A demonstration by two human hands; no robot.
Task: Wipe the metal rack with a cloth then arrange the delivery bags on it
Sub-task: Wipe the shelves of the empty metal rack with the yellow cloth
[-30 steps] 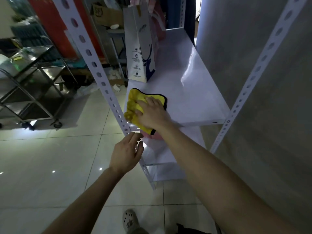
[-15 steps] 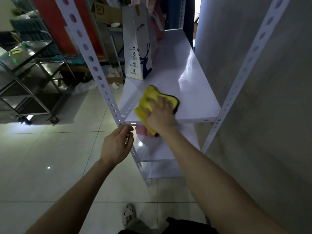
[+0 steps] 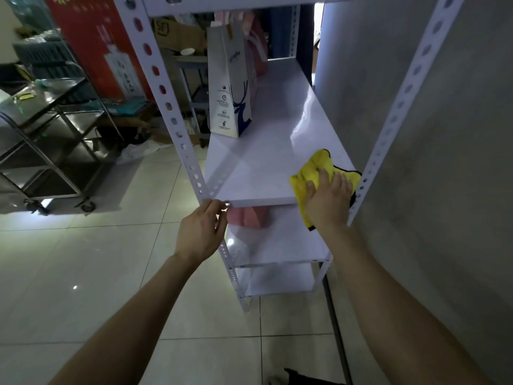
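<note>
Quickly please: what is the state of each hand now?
Left hand: fingers curled round the front post.
Right hand: open, pressing the yellow cloth flat on the shelf.

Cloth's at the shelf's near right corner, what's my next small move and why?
Probably sweep the yellow cloth away from you along the wall side: your right hand presses it at the near right corner of the shelf, bare ahead.

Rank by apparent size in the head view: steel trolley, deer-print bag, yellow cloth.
1. steel trolley
2. deer-print bag and yellow cloth look alike; the right hand covers part of the cloth.
</note>
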